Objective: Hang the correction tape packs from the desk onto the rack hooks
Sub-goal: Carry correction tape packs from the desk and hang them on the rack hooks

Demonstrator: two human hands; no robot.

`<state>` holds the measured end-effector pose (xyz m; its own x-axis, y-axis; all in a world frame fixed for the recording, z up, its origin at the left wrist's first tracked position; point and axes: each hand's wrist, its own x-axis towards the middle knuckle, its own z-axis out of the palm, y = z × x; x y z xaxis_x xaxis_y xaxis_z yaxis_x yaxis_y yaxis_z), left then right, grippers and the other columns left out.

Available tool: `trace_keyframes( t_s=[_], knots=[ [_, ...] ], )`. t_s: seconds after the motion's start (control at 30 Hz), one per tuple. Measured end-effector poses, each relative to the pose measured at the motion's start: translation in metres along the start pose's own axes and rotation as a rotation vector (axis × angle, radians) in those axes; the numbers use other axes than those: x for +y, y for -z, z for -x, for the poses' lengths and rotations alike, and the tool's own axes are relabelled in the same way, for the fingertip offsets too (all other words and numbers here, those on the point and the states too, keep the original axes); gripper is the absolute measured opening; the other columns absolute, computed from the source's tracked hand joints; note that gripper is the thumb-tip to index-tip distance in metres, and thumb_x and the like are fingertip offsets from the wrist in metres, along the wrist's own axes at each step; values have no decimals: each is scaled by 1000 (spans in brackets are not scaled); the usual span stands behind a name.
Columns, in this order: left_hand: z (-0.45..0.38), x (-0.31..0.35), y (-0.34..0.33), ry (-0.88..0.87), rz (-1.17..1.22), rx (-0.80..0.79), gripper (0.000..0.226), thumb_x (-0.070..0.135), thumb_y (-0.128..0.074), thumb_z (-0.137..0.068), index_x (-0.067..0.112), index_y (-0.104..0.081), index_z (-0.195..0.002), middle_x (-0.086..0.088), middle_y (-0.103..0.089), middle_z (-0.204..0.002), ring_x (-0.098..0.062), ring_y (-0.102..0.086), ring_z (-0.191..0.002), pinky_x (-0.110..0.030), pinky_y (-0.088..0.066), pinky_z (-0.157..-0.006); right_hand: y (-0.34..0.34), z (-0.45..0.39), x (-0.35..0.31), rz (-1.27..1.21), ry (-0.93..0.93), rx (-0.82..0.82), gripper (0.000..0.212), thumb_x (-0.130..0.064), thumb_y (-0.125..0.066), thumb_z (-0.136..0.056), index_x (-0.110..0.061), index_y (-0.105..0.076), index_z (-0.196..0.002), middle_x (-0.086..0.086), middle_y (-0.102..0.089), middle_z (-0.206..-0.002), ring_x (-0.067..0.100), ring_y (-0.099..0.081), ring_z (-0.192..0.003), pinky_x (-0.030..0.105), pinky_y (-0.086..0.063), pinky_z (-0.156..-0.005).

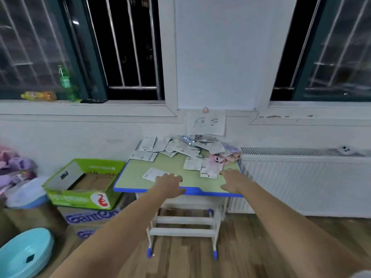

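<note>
1. a teal basin [24,255] sits on the floor at far left, beside stacked cardboard boxes topped by an open green box [84,183].
2. the left hand [170,182] reaches over the near edge of the desk [136,177], fingers straight and spread – holding nothing, fingertips at a single white pack [153,174].
3. the correction tape packs [180,148] lie heaped along the desk's far edge, by the wall.
4. the right hand [233,180] hovers open over the desk's right corner, empty – just beside a pink pack [215,164].
5. a white radiator [305,181] stands at right.
</note>
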<state>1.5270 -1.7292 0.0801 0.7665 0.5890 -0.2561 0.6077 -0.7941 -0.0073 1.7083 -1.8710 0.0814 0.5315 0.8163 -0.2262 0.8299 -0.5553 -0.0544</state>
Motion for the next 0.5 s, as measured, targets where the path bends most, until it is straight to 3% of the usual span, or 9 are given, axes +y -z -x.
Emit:
trace_keyframes(
  t_s=[0.17, 0.37, 0.5],
  knots=[
    [-104, -29, 25, -11, 23, 6, 53, 49, -41, -96, 24, -36, -143, -7, -46, -138, -26, -41, -128, -39, -33, -103, 12, -105, 17, -78, -64, -5, 58, -26, -54, -92, -11, -33, -144, 13, -41, -144, 31, -42, -130, 38, -41, -102],
    [-225, -64, 10, -30, -7, -58, 52, 44, -46, -95, 22, -37, -142, -6, -46, -138, -25, -43, -127, -39, -36, -102, 2, -212, 30, -65, -113, -61, 47, -25, -53, -92, -8, -41, -134, 12, -47, -137, 30, -46, -125, 38, -42, -98],
    [-316, -89, 6, -63, 11, -48, 53, 42, -46, -96, 19, -35, -142, -8, -44, -139, -26, -42, -127, -39, -39, -102, 1, -285, 43, -41, -224, -46, 41, -27, -48, -94, -11, -43, -132, 10, -47, -134, 27, -45, -125, 41, -36, -104]
  ],
)
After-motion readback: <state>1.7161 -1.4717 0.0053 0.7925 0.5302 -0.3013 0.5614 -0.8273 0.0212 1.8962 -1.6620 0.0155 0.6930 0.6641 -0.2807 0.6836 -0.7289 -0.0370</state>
